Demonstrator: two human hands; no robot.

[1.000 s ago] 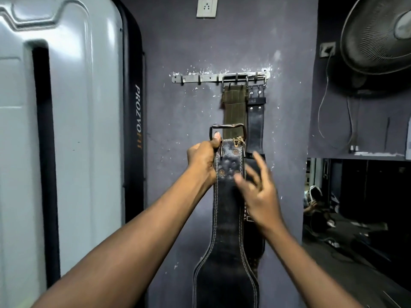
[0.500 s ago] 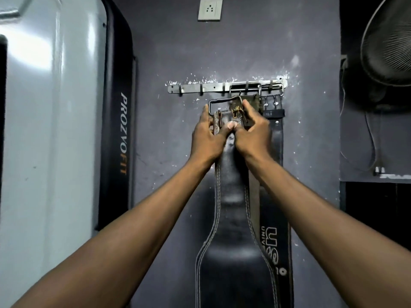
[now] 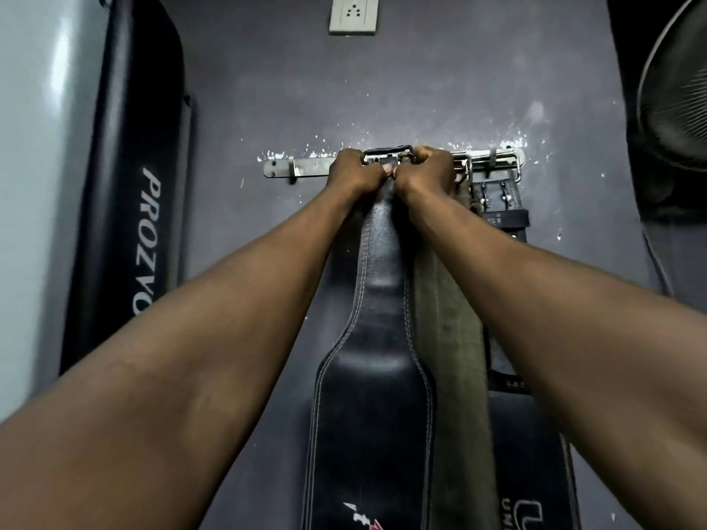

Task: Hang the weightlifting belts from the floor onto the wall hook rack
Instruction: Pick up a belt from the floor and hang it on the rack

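A black leather belt with white stitching hangs straight down the grey wall. My left hand and my right hand both grip its top end, holding the metal buckle right at the steel hook rack. Whether the buckle sits on a hook is hidden by my fingers. To the right, an olive belt and another black belt with white lettering hang from the rack's right hooks.
A tall black padded panel lettered PROZVO leans against the wall on the left, beside a white panel. A wall socket is above the rack. A fan stands at the right edge.
Both hands have raised the black belt's buckle from chest height up to the rack. The right hand, open a second ago, has closed on the belt's top end.
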